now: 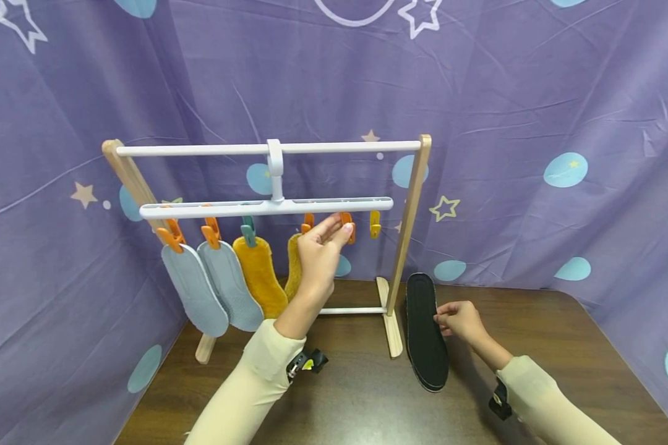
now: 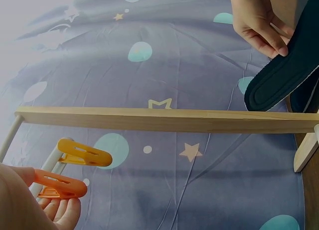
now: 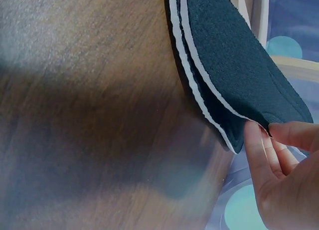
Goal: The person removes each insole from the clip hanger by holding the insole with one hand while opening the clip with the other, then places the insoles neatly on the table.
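My left hand [image 1: 318, 262] pinches an orange clip [image 2: 62, 182] between thumb and fingers, near the right part of the white hanger bar [image 1: 200, 209]. Nothing hangs from that clip. A yellow clip [image 1: 375, 224] beside it holds nothing either. On the tabletop, my right hand [image 1: 463, 321] pinches the edge of a black insole [image 1: 423, 327]. In the right wrist view, this upper insole lifts a little off a second black insole [image 3: 234, 135] underneath. Two light-blue insoles [image 1: 195, 290] and two yellow fuzzy insoles [image 1: 260, 272] hang from clips further left, one partly hidden by my left hand.
A wooden stand with a white top rail [image 1: 200, 150] carries the hanger. Its right post [image 1: 410, 222] and foot [image 1: 390, 327] stand between my hands, close to the black insoles. Behind the brown table [image 1: 356, 402] hangs a purple patterned curtain [image 1: 506, 123].
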The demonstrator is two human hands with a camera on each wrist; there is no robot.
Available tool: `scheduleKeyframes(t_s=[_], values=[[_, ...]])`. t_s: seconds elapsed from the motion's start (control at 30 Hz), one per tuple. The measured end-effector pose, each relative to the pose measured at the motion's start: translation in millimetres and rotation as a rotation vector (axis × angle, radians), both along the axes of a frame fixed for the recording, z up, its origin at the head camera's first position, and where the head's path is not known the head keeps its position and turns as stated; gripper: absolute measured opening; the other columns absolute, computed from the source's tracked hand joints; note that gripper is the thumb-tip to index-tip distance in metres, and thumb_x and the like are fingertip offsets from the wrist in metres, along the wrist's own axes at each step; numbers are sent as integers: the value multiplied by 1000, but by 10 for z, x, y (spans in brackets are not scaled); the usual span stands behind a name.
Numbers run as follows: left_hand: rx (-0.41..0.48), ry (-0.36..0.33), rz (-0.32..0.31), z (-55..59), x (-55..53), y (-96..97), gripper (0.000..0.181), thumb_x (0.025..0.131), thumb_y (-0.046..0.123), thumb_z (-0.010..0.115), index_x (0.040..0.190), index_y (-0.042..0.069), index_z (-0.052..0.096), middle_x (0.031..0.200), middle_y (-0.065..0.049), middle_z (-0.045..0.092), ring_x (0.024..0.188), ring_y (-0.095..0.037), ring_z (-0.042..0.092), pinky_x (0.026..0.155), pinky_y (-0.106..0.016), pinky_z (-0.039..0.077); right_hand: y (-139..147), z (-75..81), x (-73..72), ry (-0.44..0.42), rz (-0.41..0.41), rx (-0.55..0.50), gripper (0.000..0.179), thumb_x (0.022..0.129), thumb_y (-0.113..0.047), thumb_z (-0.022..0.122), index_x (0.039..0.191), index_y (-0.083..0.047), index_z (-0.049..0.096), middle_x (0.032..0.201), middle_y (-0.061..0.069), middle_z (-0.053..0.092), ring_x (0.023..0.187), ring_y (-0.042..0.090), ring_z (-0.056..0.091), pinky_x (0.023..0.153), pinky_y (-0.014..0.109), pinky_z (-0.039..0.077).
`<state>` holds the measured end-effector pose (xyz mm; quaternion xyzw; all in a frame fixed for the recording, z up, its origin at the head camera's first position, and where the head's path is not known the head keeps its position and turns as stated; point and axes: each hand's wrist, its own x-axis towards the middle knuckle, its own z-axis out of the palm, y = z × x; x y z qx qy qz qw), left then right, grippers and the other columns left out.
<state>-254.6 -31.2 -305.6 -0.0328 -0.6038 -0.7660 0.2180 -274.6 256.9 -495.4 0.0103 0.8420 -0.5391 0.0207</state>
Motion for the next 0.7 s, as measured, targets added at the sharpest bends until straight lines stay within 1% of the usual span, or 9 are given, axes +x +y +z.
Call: scheduleKeyframes(t_s=[0.13,0.27,0.43,0.7], values=[[-3,0,2,3,2,0,34,88,-5,72,121,-13,67,116,-31,70,90,-12,72,81,-18,60,-4,-1,-10,-2,-5,5,11,90,7,66,96,17,66,77,13,74,61,16,68,57,34,63],[-4,-1,5,5,4,3,34,88,-5,72,121,-13,68,116,-31,71,89,-11,71,80,-17,60,-7,4,-11,-2,-7,14,12,90,6,67,95,17,66,76,13,74,61,16,68,58,35,63],[0,-3,1,-2,-9,1,34,88,-5,72,121,-13,67,116,-32,70,89,-12,71,81,-18,60,-14,-12,-21,-7,-14,17,12,89,6,67,94,17,67,76,13,74,61,16,68,58,36,64],[0,-2,2,8,8,3,34,88,-5,72,121,-13,67,116,-32,70,89,-11,71,81,-18,60,-27,-45,-29,-15,-29,13,11,89,7,67,94,16,68,77,15,74,62,16,68,58,36,64]])
